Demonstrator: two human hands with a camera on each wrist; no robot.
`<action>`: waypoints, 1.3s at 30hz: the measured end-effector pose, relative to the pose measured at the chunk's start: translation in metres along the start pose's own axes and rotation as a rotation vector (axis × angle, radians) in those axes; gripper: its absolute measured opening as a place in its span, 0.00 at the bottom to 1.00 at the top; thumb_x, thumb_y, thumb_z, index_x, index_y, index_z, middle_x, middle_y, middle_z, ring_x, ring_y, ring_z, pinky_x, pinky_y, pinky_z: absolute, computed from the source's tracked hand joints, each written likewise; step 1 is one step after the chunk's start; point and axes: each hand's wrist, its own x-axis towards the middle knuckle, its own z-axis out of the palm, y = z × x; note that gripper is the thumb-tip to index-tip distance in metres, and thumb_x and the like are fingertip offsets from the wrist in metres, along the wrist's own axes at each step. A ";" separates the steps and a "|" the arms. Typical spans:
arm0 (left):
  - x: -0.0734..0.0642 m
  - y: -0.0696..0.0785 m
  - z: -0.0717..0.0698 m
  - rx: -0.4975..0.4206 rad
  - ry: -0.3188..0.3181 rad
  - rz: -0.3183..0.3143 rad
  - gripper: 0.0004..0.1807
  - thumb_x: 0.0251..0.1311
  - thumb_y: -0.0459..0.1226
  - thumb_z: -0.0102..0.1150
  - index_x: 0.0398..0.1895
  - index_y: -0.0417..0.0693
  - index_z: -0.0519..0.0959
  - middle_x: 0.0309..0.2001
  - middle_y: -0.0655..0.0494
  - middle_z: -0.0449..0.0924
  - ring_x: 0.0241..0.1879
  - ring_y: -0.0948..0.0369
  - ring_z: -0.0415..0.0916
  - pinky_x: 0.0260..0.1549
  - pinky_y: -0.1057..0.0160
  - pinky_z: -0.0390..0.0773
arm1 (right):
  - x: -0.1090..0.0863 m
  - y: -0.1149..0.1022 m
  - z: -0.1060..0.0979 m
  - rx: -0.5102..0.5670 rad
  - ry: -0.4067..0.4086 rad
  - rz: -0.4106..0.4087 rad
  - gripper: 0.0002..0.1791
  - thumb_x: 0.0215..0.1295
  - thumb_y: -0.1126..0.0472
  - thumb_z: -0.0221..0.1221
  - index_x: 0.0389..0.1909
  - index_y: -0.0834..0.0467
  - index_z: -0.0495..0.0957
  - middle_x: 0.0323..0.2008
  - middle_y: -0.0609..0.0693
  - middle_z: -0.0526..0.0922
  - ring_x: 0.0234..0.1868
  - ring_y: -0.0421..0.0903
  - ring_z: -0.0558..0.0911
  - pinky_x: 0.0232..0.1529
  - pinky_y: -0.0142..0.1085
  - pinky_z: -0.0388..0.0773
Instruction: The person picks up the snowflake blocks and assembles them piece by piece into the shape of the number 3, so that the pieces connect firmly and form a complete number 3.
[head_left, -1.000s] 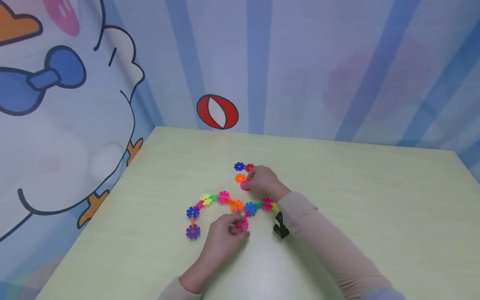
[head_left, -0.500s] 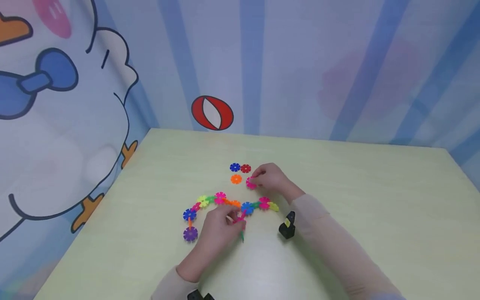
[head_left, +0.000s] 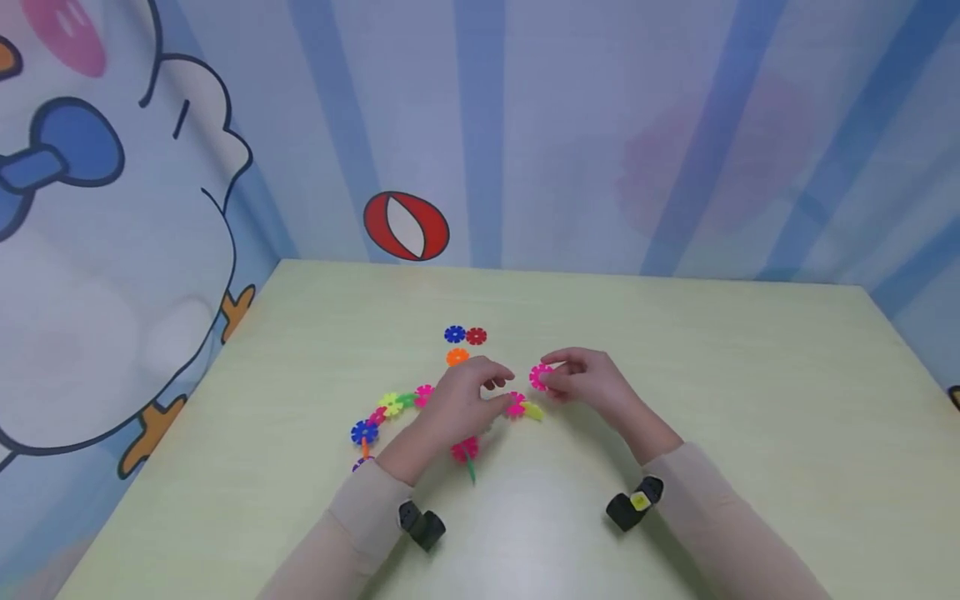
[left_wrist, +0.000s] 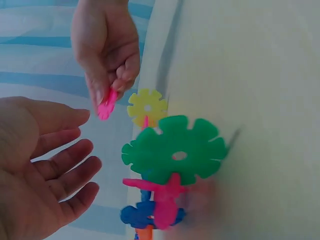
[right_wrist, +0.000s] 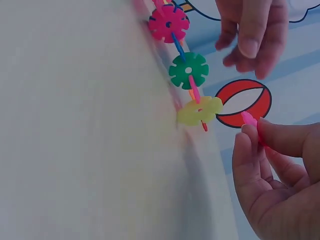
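My right hand (head_left: 592, 385) pinches a bright pink notched plastic disc (head_left: 537, 377) between thumb and fingers, held up past the right end of a chain of linked discs. That end is a yellow disc (head_left: 533, 411), joined to a pink disc (head_left: 515, 406). Over the chain's middle hovers my left hand (head_left: 459, 407), fingers spread loosely and holding nothing; it hides several links. Below it hangs a short branch, a pink disc (head_left: 465, 450) with a green disc (left_wrist: 155, 155) on it, the green one seen edge-on from the head. A blue disc (head_left: 364, 432) belongs to the chain's left part.
Behind the chain lie three loose discs: blue (head_left: 450, 335), red (head_left: 480, 337) and orange (head_left: 456, 356), the last close by the left hand. Black wrist cameras (head_left: 422, 527) hang under both sleeves. A printed cloth wall (head_left: 562, 167) borders the table's (head_left: 712, 350) back and left.
The right hand has carried the pink disc away from the loose discs, rightward and nearer. The left hand has let go of the branch and risen up over the chain.
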 end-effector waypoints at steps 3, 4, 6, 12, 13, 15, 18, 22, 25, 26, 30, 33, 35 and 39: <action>0.008 0.006 -0.002 0.023 -0.078 0.000 0.16 0.61 0.34 0.61 0.52 0.42 0.80 0.49 0.47 0.79 0.50 0.52 0.75 0.49 0.54 0.77 | -0.014 0.008 -0.003 -0.008 0.003 0.007 0.22 0.65 0.63 0.61 0.57 0.67 0.74 0.35 0.53 0.82 0.31 0.42 0.82 0.43 0.36 0.82; 0.011 0.007 -0.003 0.033 -0.103 0.007 0.16 0.61 0.34 0.61 0.52 0.42 0.80 0.49 0.47 0.79 0.51 0.52 0.75 0.50 0.54 0.77 | -0.018 0.010 -0.004 -0.012 0.005 0.015 0.21 0.65 0.62 0.61 0.57 0.66 0.74 0.35 0.53 0.82 0.31 0.42 0.83 0.44 0.36 0.81; 0.015 0.007 -0.002 0.041 -0.150 0.011 0.16 0.62 0.34 0.61 0.52 0.42 0.80 0.50 0.47 0.78 0.53 0.51 0.74 0.52 0.54 0.77 | -0.025 0.015 -0.005 -0.015 0.008 0.038 0.22 0.65 0.61 0.60 0.58 0.66 0.74 0.36 0.53 0.83 0.32 0.42 0.83 0.45 0.37 0.81; 0.025 0.000 0.000 0.051 -0.261 -0.004 0.17 0.62 0.35 0.61 0.54 0.44 0.79 0.51 0.49 0.77 0.54 0.53 0.72 0.51 0.57 0.77 | -0.036 0.025 -0.003 0.048 -0.004 0.096 0.21 0.67 0.62 0.59 0.57 0.68 0.73 0.36 0.55 0.84 0.31 0.44 0.85 0.41 0.37 0.83; 0.026 -0.001 0.000 0.052 -0.274 -0.007 0.18 0.61 0.36 0.62 0.55 0.44 0.79 0.51 0.50 0.77 0.53 0.54 0.72 0.50 0.57 0.77 | -0.037 0.026 -0.002 0.059 -0.010 0.097 0.21 0.67 0.63 0.58 0.57 0.69 0.72 0.36 0.56 0.84 0.31 0.44 0.85 0.40 0.37 0.83; 0.027 -0.002 0.001 0.055 -0.297 -0.014 0.18 0.61 0.35 0.62 0.55 0.44 0.78 0.51 0.51 0.77 0.53 0.55 0.73 0.49 0.59 0.77 | -0.039 0.027 -0.001 0.085 -0.022 0.097 0.20 0.67 0.65 0.57 0.56 0.71 0.72 0.35 0.56 0.84 0.31 0.44 0.85 0.38 0.37 0.84; 0.028 -0.005 0.003 0.054 -0.319 -0.021 0.19 0.61 0.35 0.63 0.56 0.46 0.78 0.50 0.52 0.76 0.52 0.57 0.73 0.47 0.61 0.78 | -0.039 0.028 0.000 0.105 -0.031 0.096 0.19 0.67 0.66 0.57 0.56 0.73 0.71 0.35 0.56 0.84 0.31 0.44 0.84 0.37 0.38 0.84; 0.029 -0.006 0.006 0.074 -0.341 -0.014 0.19 0.61 0.34 0.62 0.57 0.46 0.78 0.51 0.53 0.76 0.52 0.57 0.72 0.49 0.60 0.77 | -0.039 0.028 0.002 0.112 -0.023 0.101 0.19 0.68 0.67 0.56 0.55 0.74 0.71 0.35 0.57 0.84 0.31 0.43 0.84 0.37 0.38 0.84; 0.029 -0.007 0.008 0.093 -0.340 0.006 0.18 0.61 0.32 0.61 0.55 0.44 0.79 0.51 0.51 0.77 0.52 0.56 0.73 0.53 0.58 0.75 | -0.040 0.029 0.005 0.126 -0.007 0.111 0.19 0.68 0.66 0.56 0.55 0.73 0.71 0.37 0.58 0.84 0.31 0.43 0.85 0.38 0.37 0.84; 0.029 -0.007 0.009 0.102 -0.337 0.018 0.17 0.61 0.32 0.61 0.55 0.43 0.79 0.50 0.51 0.78 0.52 0.56 0.73 0.54 0.57 0.75 | -0.040 0.029 0.006 0.131 0.000 0.113 0.19 0.68 0.66 0.56 0.55 0.73 0.71 0.38 0.59 0.84 0.31 0.43 0.85 0.38 0.37 0.84; 0.030 -0.009 0.011 0.126 -0.321 0.039 0.15 0.61 0.31 0.60 0.52 0.41 0.81 0.48 0.50 0.80 0.50 0.55 0.75 0.53 0.58 0.75 | -0.039 0.029 0.010 0.149 0.030 0.117 0.20 0.68 0.65 0.57 0.56 0.72 0.71 0.41 0.61 0.83 0.31 0.42 0.85 0.39 0.35 0.83; 0.031 -0.010 0.012 0.132 -0.316 0.035 0.14 0.61 0.31 0.60 0.51 0.42 0.82 0.47 0.51 0.80 0.49 0.56 0.75 0.53 0.59 0.75 | -0.039 0.029 0.012 0.172 0.056 0.122 0.19 0.68 0.66 0.57 0.56 0.72 0.72 0.44 0.62 0.82 0.31 0.42 0.85 0.39 0.34 0.83; 0.031 -0.011 0.012 0.131 -0.313 0.027 0.14 0.61 0.31 0.60 0.50 0.42 0.82 0.46 0.51 0.80 0.49 0.56 0.75 0.52 0.59 0.75 | -0.038 0.029 0.014 0.189 0.072 0.130 0.19 0.68 0.66 0.56 0.55 0.72 0.72 0.45 0.63 0.82 0.31 0.42 0.85 0.39 0.34 0.83; 0.031 -0.012 0.012 0.126 -0.306 0.010 0.14 0.61 0.31 0.60 0.50 0.43 0.83 0.46 0.52 0.80 0.49 0.56 0.75 0.52 0.58 0.75 | -0.038 0.028 0.017 0.236 0.097 0.140 0.19 0.68 0.67 0.55 0.56 0.73 0.71 0.46 0.65 0.81 0.32 0.42 0.86 0.39 0.34 0.83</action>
